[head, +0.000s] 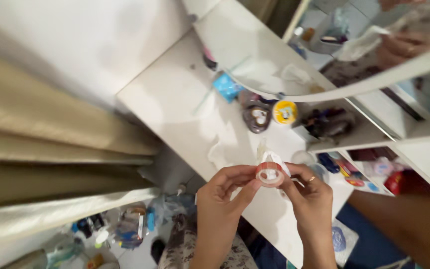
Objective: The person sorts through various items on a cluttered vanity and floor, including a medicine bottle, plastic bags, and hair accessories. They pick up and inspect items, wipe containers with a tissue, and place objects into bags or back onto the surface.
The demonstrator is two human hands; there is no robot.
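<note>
- Left hand (pixel 221 197) pinches the near side of a small tape roll (pixel 269 174), thumb and fingers closed on its rim; right hand (pixel 310 195) grips the far side, a ring on one finger.
- The roll (red-edged, clear in the middle) is held between both hands, above the white table (pixel 175 94), not resting on it.
- Step in hand, as I judge it: finding or lifting the tape's free end; the next move calls for a fingernail at the edge while the other hand keeps the roll from turning.
- Farther out on the table: crumpled tissue (pixel 218 152), a yellow-lidded jar (pixel 284 111), a blue packet (pixel 226 86); a mirror (pixel 324 40) leans behind.
</note>
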